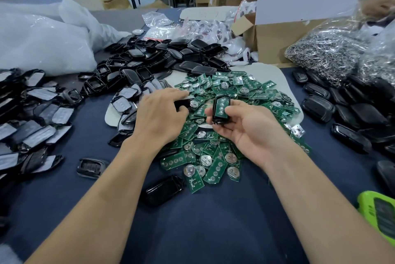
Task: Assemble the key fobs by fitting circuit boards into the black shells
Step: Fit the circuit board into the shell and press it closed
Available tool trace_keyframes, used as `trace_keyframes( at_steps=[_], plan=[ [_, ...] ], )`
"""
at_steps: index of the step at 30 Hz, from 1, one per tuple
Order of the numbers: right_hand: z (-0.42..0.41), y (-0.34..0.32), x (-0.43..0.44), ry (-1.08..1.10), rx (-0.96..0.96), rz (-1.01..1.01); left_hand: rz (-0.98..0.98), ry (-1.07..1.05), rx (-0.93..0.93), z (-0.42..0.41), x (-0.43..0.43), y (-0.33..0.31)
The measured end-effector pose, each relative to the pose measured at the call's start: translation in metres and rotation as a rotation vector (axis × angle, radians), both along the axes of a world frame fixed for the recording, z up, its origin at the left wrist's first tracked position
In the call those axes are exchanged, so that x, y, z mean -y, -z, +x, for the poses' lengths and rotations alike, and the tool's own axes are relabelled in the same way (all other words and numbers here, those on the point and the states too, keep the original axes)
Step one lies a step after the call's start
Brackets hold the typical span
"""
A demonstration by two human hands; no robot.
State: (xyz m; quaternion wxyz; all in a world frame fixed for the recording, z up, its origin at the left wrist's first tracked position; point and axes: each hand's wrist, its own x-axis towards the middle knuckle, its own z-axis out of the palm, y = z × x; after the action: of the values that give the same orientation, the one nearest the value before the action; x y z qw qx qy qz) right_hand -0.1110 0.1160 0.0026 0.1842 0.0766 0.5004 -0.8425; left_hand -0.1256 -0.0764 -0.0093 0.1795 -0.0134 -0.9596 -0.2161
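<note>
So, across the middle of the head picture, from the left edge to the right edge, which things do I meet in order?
Open shells with grey pads → left hand, pinching a black cover → black shell with a green board in it → right hand holding it → heap of closed black fobs.

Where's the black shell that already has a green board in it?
Head view, just right of centre: the right hand holds the black shell upright over the pile of green circuit boards.
</note>
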Motion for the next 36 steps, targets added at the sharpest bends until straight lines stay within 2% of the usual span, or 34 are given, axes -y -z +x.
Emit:
trace_keyframes(
  at_steps=[2,5,8,9,11,13,16,18,25,30,36],
  plan=[
    [0.002,-0.001,0.005,0.034,-0.104,0.309,0.013,-0.030,-0.017,-0.001,0.000,0.002],
    [0.010,-0.001,0.012,0.028,-0.358,0.790,0.073,-0.054,-0.102,-0.001,0.000,0.001],
    [0.018,0.003,0.022,0.053,-0.583,1.096,0.172,-0.071,-0.185,0.000,-0.001,-0.002],
    [0.019,0.006,0.023,0.061,-0.616,1.176,0.279,-0.060,-0.184,0.000,-0.002,-0.003],
    [0.020,0.009,0.025,0.112,-0.609,1.247,0.643,-0.010,-0.126,0.003,-0.008,-0.008],
    [0.017,0.009,0.023,0.229,-0.596,1.166,0.929,0.049,-0.044,0.007,-0.014,-0.012],
    [0.012,0.004,0.016,0.347,-0.549,0.873,1.103,0.155,0.067,0.013,-0.022,-0.014],
    [0.006,0.003,0.012,0.326,-0.496,0.688,1.101,0.234,0.102,0.016,-0.027,-0.015],
    [0.001,0.002,0.005,0.320,-0.418,0.432,1.129,0.286,0.298,0.023,-0.030,-0.020],
    [0.003,0.003,0.009,0.292,-0.417,0.408,1.077,0.171,0.172,0.025,-0.031,-0.020],
    [0.001,-0.001,0.005,0.122,-0.219,0.125,1.075,0.009,0.060,0.024,-0.025,-0.027]
  ],
)
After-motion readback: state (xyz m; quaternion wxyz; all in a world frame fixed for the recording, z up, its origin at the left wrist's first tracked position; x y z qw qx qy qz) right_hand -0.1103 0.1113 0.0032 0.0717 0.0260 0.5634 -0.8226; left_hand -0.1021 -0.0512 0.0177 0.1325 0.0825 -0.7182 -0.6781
